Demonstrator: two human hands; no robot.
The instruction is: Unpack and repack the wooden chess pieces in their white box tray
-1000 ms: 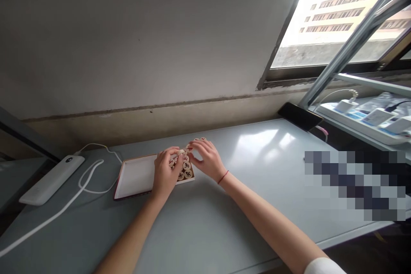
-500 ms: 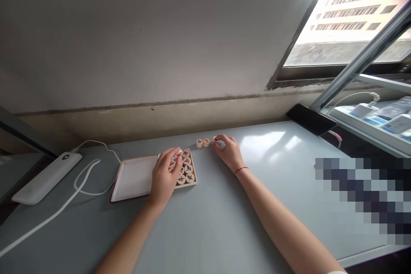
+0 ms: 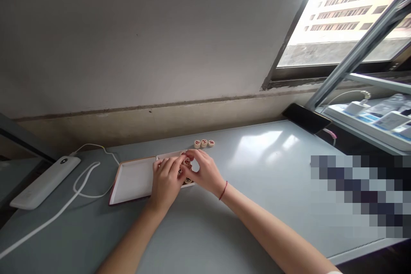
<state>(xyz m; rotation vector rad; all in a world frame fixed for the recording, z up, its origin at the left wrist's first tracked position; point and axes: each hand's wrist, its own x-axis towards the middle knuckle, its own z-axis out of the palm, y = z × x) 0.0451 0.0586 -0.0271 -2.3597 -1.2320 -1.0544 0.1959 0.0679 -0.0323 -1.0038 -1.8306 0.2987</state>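
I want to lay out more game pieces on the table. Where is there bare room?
The table is bare right of the three pieces, up to the black phone, and near the front edge. It is crowded at the tray, where the left hand and right hand meet.

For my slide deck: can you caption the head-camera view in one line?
Both hands, left hand and right hand, meet over round game pieces in a shallow tray; three pieces sit beyond.

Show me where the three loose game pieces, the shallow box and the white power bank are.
three loose game pieces (image 3: 204,143): head view, on the middle piece's top face.
shallow box (image 3: 133,178): head view, on its bare white floor.
white power bank (image 3: 45,182): head view, middle of its top.
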